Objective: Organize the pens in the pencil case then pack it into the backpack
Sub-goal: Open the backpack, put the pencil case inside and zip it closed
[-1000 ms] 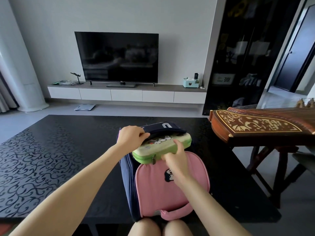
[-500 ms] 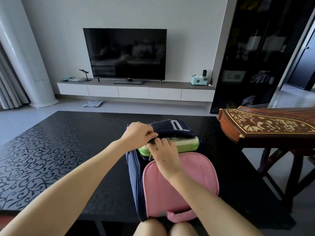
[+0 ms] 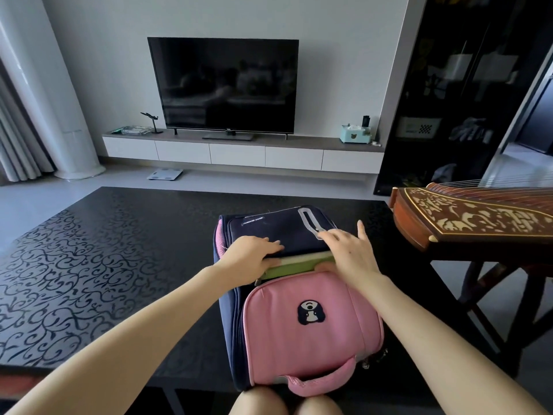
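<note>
Both of our hands rest on the backpack [image 3: 302, 324], which stands at the near edge of the black table [image 3: 89, 265], its pink front facing us and its handle hanging over the edge by our knees. Our left hand [image 3: 254, 254] lies palm down on the navy top flap, fingers together and flat, thumb tucked at the opening. Our right hand [image 3: 348, 253] lies on the flap's right side, fingers spread and holding nothing. Between them a green strip of the pencil case [image 3: 294, 265] shows in the open mouth, sunk between the flap and the pink front. Left of the bag the tabletop runs wide and bare, patterned with pale scrolls. To the right, a wooden zither [image 3: 466, 217] on its stand sits near the table's corner. Beyond, a dark television [image 3: 223, 85] stands on a low white cabinet [image 3: 239, 152].
</note>
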### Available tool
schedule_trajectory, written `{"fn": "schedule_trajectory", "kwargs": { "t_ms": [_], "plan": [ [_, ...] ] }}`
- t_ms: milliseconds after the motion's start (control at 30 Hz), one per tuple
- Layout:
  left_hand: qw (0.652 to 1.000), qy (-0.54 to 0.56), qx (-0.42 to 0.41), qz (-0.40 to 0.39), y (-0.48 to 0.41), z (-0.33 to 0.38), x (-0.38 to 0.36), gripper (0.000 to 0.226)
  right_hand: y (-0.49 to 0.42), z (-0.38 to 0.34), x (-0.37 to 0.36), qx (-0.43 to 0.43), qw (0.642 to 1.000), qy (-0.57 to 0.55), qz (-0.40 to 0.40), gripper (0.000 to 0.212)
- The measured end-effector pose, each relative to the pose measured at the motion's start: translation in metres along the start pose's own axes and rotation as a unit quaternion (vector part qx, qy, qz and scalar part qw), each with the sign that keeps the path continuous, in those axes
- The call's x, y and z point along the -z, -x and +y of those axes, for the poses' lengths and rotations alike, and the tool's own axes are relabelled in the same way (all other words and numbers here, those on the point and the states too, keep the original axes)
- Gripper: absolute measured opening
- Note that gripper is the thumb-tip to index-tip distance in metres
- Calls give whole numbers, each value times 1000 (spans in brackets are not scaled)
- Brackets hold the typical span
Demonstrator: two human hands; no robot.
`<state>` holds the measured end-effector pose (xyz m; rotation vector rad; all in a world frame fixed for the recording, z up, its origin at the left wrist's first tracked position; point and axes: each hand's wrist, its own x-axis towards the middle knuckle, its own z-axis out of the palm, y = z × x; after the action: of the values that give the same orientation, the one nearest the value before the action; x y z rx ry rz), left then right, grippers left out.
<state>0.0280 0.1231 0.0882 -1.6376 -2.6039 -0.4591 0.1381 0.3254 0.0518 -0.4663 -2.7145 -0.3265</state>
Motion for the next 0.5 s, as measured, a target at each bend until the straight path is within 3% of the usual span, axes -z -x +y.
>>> {"fn": "schedule_trajectory", "kwargs": {
  "t_ms": [67,167,267,367,500],
  "plan": [
    [1000,10,-3,-6,1,-1,-5,38,1,-6,-5,-24,999,-34,17,42],
    [998,-52,-28,-31,1,0,-13,39,4,-22,-8,-44,995,-33,89,28],
    [992,-111,-37,-42,5,-6,-21,45,4,-27,-15,-51,988,-31,142,27],
    [996,-76,19,34,17,-22,-25,66,2,-21,-14,-29,987,-54,146,34],
    [990,-115,80,-9,17,-32,-35,65,13,-10,-16,21,986,-82,144,43]
  ]
}}
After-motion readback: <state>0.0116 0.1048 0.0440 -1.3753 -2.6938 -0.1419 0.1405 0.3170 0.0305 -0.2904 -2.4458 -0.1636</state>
